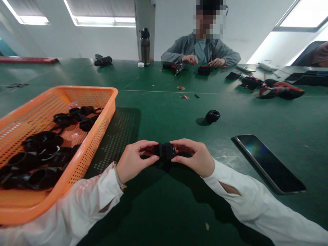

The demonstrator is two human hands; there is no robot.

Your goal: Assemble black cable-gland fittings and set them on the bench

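Between my two hands is a black ribbed cylindrical fitting, held sideways just over the green table. My left hand pinches its left end between thumb and fingers. On the opposite end, the thumb and fingers of my right hand are closed. The fitting's exact kind is hard to make out, and my fingertips cover both its ends. Beyond my right hand, a short black ring-like part with an open end lies on the table.
An orange perforated basket with several black parts stands at left. A phone lies at right. Across the table a person handles parts beside a drill-like tool. A bottle and a red-black tool sit farther back.
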